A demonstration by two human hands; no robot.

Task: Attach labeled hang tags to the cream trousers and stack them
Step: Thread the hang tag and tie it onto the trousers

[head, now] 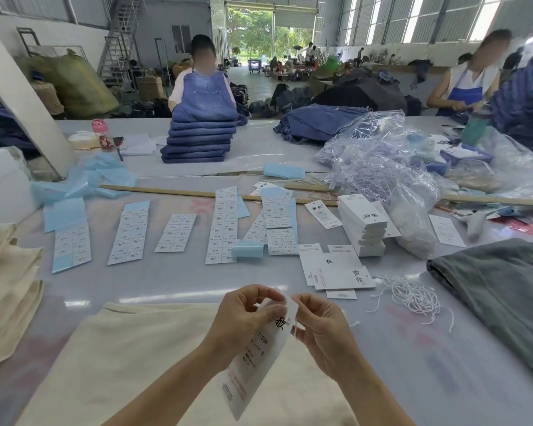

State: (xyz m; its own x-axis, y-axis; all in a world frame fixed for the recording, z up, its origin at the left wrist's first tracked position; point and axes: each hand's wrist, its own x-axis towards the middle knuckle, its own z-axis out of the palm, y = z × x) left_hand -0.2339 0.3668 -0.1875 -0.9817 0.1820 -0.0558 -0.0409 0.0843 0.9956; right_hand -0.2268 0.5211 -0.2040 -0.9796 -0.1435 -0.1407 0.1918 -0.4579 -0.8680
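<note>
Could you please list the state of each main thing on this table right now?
Hang tag: held up in both hands.
Left hand: pinching the tag's top.
Right hand: pinching the tag's top edge.
Cream trousers: lying flat.
Tag stack: stacked, leaning.
Strings: loose heap.

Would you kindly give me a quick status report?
Left hand and right hand pinch tag. Cream trousers beneath, untagged. Nothing in the way.

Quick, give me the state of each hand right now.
Left hand: pinching the top of the hang tag.
Right hand: fingers curled at the tag's top edge, apparently pinching it.
</note>
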